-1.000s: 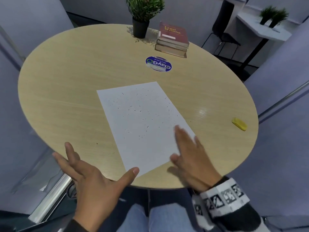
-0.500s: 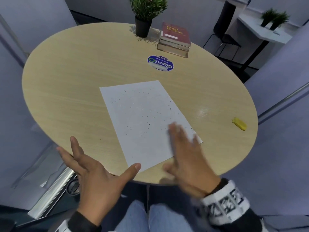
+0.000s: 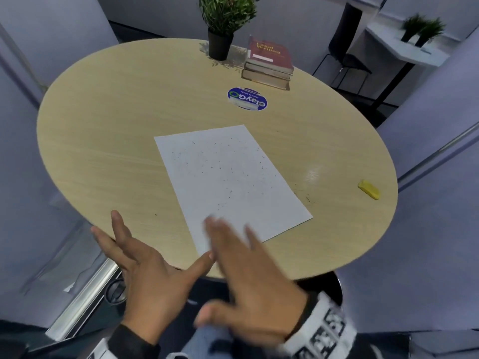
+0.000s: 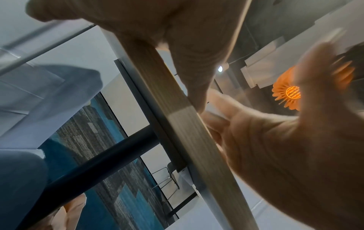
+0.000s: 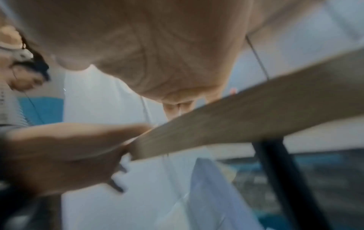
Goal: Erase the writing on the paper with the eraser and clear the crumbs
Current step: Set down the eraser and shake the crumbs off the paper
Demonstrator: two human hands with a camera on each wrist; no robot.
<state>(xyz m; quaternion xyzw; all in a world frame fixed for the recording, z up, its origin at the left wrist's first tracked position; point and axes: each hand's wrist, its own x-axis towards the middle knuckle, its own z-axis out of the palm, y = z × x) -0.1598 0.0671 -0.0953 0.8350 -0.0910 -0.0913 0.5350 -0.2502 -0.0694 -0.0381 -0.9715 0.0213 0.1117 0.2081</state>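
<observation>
A white sheet of paper (image 3: 228,180) lies slanted in the middle of the round wooden table (image 3: 108,141), speckled with dark eraser crumbs. The yellow eraser (image 3: 369,189) sits apart near the table's right edge. My right hand (image 3: 241,257), blurred, lies flat with straight fingers over the paper's near corner. My left hand (image 3: 145,257) is open and spread at the table's near edge, its thumb pointing toward the paper's corner. In the left wrist view the table edge (image 4: 189,140) runs between both hands. Neither hand holds anything.
At the far side stand a potted plant (image 3: 224,24) and a stack of books (image 3: 269,63), with a round blue sticker (image 3: 247,99) in front of them. A few crumbs (image 3: 308,198) lie on the table right of the paper.
My right hand has swept left and toward me across the paper's near end. The left hand stays open at the table edge. Crumbs now lie on the wood right of the paper.
</observation>
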